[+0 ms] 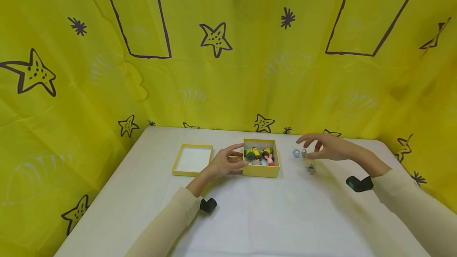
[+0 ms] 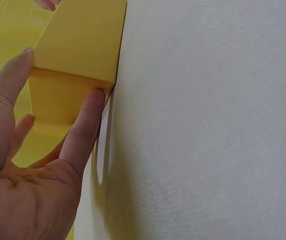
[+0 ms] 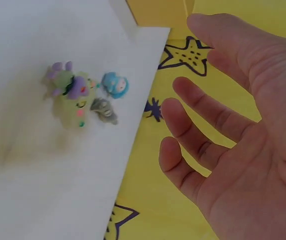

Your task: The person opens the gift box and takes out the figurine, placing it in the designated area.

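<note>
A yellow box point(image 1: 261, 172) holds several small figurines, among them a pink rabbit-eared one in red point(image 1: 270, 160) and a round green one point(image 1: 250, 156). My left hand point(image 1: 223, 163) is at its left side, fingers spread and fingertips against the yellow wall in the left wrist view. Over the loose figurines to the right of the box, my right hand point(image 1: 332, 147) hovers with loosely bent fingers and holds nothing. Below it are a light-blue figurine point(image 3: 115, 85), a grey one point(image 3: 104, 111) and a pale green and purple cluster point(image 3: 63, 82).
Left of the box lies a shallow yellow-rimmed lid point(image 1: 181, 158), its white inside facing up. Everything stands on a white-covered table point(image 1: 278, 217). A yellow curtain point(image 1: 246, 82) with dark star drawings rises behind the far edge and along both sides.
</note>
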The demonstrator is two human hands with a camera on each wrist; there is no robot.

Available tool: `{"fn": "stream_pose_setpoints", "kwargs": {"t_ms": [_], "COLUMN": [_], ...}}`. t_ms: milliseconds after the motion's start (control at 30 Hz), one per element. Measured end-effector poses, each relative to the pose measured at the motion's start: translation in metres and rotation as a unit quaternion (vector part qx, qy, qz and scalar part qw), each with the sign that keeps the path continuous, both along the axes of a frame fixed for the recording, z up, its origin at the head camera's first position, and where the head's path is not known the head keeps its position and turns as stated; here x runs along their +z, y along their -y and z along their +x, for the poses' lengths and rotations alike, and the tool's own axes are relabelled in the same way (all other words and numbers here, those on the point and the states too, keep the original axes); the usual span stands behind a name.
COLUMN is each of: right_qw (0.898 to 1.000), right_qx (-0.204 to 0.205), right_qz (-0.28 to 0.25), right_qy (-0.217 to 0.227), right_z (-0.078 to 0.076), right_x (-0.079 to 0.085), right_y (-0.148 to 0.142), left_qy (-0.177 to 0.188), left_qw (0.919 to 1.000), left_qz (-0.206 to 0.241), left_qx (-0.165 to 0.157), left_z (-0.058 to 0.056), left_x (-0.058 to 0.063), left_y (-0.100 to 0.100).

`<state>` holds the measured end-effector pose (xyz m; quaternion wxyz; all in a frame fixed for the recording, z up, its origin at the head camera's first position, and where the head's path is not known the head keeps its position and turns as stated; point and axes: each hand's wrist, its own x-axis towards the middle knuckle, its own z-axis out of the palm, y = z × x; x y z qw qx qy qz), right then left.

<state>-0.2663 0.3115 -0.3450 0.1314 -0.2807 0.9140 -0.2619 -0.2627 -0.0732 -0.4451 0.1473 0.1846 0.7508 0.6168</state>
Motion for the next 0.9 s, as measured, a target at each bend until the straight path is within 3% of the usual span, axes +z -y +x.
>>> {"fn": "stream_pose_setpoints", "kwargs": {"t_ms": [533, 900], "right_qw": [0.999, 0.998], "right_qx": [0.03, 0.056], "right_qz": [0.008, 0.015], "right_qy": [-0.029, -0.029], "right_z": [-0.006, -0.01], "right_x": [0.034, 0.042], "right_y": [0.041, 0.071], "left_qy": [-0.016, -0.019], "left_qw": [0.9996, 0.9996], "left_qz": [-0.023, -0.02], "left_qx": [0.006, 0.002], "left_z": [0.001, 0.001], "left_x": [0.003, 0.002], "left_y": [0.001, 0.002]}}
